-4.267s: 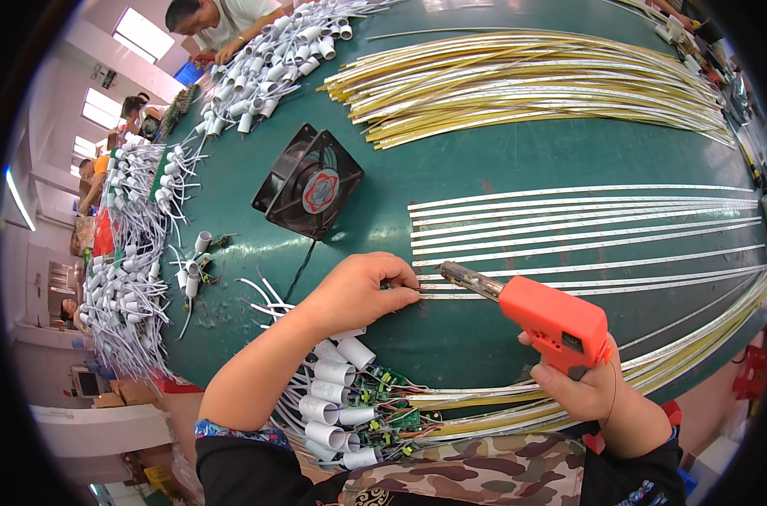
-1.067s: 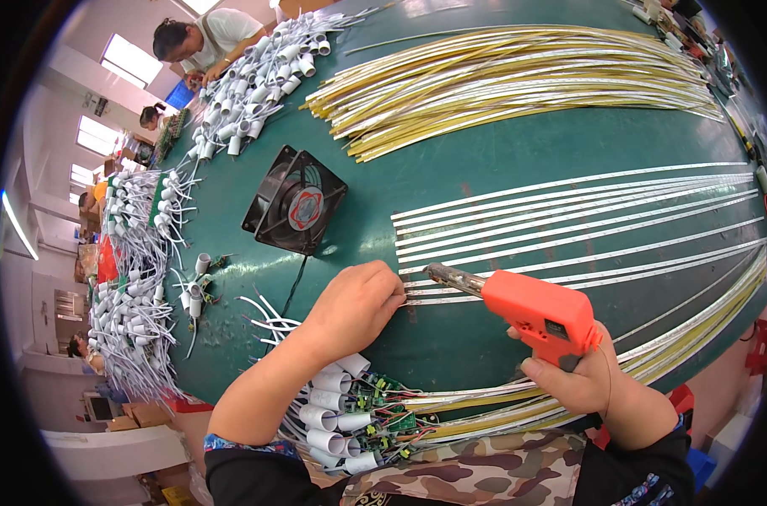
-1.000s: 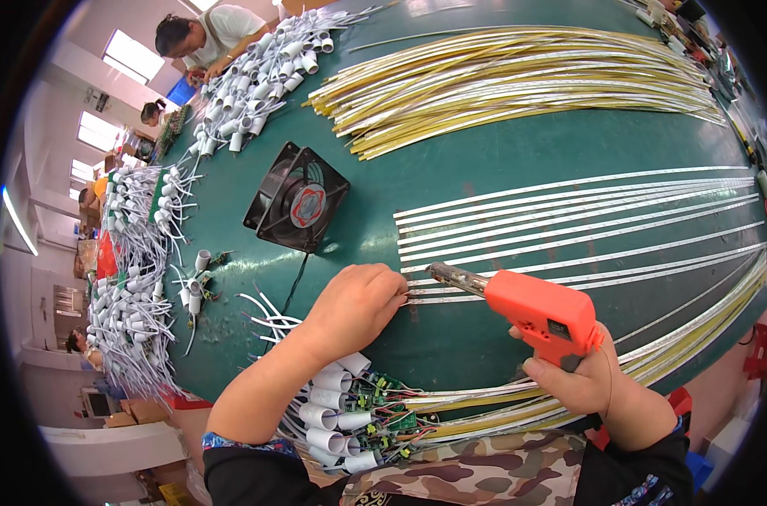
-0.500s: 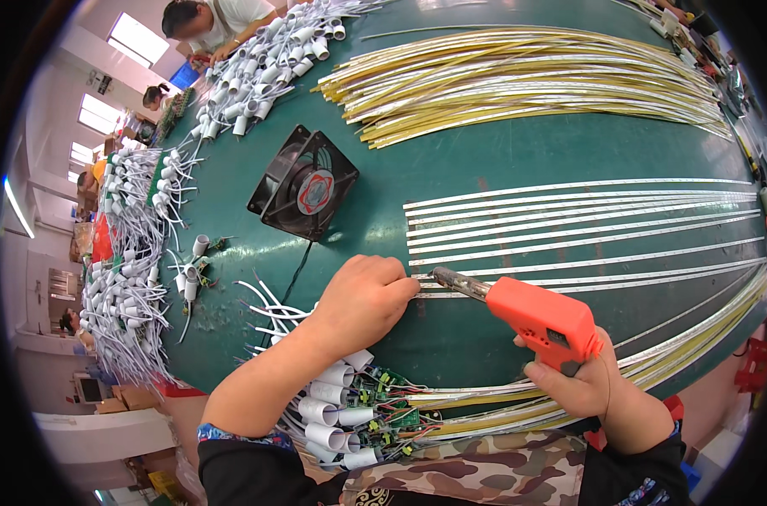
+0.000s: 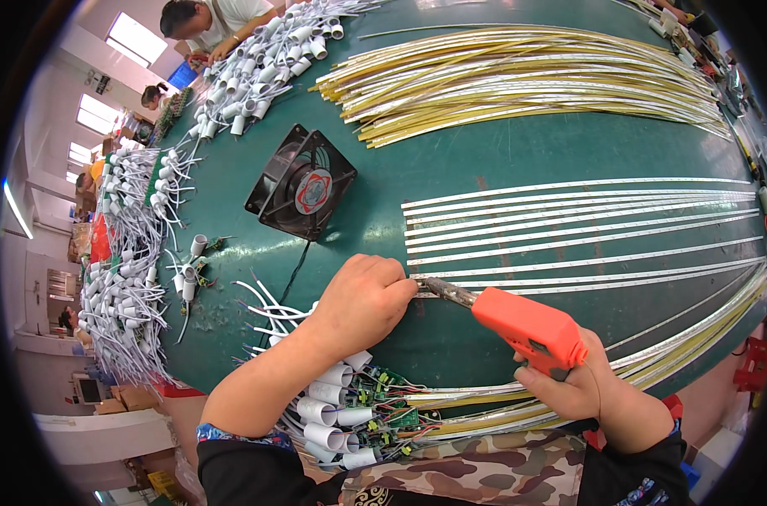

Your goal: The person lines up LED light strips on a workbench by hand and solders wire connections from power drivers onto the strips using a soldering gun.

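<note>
My right hand (image 5: pixel 569 379) grips the handle of an orange-red soldering gun (image 5: pixel 531 325), its metal barrel pointing left. The tip of the barrel is right beside the fingertips of my left hand (image 5: pixel 362 304). That left hand is closed in a pinch at the left ends of the nearest white LED strips (image 5: pixel 527 288); what lies between its fingers is hidden. More thin LED strips (image 5: pixel 569 215) lie side by side beyond. Below my left forearm are white tube housings (image 5: pixel 318 411) with green circuit boards (image 5: pixel 400 415), joined by wires to a bundle of white and yellow strips (image 5: pixel 485 403).
A black square fan (image 5: pixel 303 183) with a cord stands on the green table (image 5: pixel 350 169). A large pile of yellow and white strips (image 5: pixel 518 80) lies at the far side. White tubes with wires (image 5: pixel 130 287) heap along the left edge. A person (image 5: pixel 210 25) works at the far left.
The soldering gun has shifted a little left and down, bringing its tip close against my left fingertips. My left hand stays nearly in place.
</note>
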### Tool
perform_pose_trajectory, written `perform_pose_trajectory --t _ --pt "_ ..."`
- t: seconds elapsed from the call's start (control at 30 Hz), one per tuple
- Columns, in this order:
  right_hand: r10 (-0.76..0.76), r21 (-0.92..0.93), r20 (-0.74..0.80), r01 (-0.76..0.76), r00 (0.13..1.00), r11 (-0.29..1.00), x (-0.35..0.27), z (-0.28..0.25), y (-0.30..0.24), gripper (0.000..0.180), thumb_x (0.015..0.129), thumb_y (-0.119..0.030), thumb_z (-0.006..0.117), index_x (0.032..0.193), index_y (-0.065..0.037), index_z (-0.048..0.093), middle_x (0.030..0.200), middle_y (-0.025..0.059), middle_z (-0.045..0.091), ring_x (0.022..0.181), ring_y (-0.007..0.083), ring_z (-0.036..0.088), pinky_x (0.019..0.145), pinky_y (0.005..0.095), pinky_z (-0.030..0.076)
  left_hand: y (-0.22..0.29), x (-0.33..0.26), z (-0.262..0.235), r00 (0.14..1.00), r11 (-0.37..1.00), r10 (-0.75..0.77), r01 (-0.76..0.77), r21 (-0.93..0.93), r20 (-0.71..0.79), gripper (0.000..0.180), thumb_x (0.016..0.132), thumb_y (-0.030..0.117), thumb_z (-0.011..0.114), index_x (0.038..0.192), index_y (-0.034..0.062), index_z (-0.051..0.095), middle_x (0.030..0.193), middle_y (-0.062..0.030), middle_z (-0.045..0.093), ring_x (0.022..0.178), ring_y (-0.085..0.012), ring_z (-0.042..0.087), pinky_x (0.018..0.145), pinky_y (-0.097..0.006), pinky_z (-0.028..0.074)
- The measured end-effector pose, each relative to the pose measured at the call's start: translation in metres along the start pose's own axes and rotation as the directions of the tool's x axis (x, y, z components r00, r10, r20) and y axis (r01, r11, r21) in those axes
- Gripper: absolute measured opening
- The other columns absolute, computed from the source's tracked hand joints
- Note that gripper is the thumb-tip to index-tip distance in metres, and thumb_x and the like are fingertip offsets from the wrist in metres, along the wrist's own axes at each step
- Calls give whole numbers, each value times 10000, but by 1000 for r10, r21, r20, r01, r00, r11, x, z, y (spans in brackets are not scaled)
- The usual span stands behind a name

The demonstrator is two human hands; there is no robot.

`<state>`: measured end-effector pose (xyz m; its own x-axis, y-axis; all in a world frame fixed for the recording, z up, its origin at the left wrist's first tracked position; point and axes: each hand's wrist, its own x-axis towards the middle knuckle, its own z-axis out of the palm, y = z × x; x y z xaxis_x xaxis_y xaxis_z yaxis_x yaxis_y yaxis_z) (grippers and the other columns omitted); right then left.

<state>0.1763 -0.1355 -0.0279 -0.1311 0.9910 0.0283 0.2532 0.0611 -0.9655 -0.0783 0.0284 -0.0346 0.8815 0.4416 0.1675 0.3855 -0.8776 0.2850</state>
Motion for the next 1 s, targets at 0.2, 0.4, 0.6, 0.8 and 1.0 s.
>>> perform_pose_trajectory --t 0.2,0.4,0.6,0.8,1.0 --pt "14 -73 42 -11 999 997 1 -3 -6 529 772 -120 722 1231 27 502 830 87 646 678 221 637 631 329 503 1 1 0 1000 1000 3 -4 20 5 142 695 12 666 827 49 629 802 -72 583 773 -275 590 713 -387 453" --pt "0 -43 21 1 1000 999 -1 -6 -4 486 774 -130 720 1198 23 539 810 83 630 641 195 603 613 306 487 1 0 1 1000 1000 -5 5 23 6 128 694 14 666 813 49 635 801 -70 583 789 -277 592 727 -386 454" --pt "63 10 9 -63 998 998 -3 -2 -2 497 768 -127 727 1201 28 540 803 84 621 639 185 591 606 303 478 -1 -1 2 1000 999 -4 3 32 19 130 695 16 667 818 52 644 803 -67 587 787 -268 590 727 -380 452" --pt "22 -9 -11 -23 1000 1000 -3 -3 1 501 767 -135 728 1207 14 541 833 95 616 659 213 595 623 315 479 0 -1 1 1000 1000 -3 3 26 11 134 699 17 666 827 54 647 807 -66 590 786 -265 591 723 -379 452" --pt "78 25 -16 -78 997 997 -3 -9 -3 474 769 -138 721 1192 -8 551 872 104 607 714 242 597 671 329 479 1 3 -4 1000 1000 -12 12 18 23 129 702 34 675 827 51 648 806 -66 592 799 -272 596 716 -386 456"
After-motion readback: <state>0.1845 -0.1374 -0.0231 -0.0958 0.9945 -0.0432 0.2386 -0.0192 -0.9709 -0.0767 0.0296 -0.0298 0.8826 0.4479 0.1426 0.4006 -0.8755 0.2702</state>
